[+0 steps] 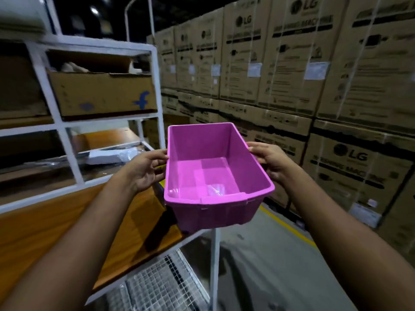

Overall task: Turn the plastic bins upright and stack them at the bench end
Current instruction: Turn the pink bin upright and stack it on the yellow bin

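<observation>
We hold the pink bin (215, 176) the right way up over the bench (45, 232) end — left hand (146, 169) and right hand (269, 162) curled around its sides — so next we set it down flat

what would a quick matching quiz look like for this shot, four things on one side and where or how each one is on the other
Things:
1. pink bin
2. cardboard box with blue f
3. LG cartons
4. wire mesh shelf

Places or states:
A. stacked in a wall at right
B. below the wooden benchtop
C. held upright between left hand and right hand
D. on the white rack

Pairs: 1-C, 2-D, 3-A, 4-B
</observation>
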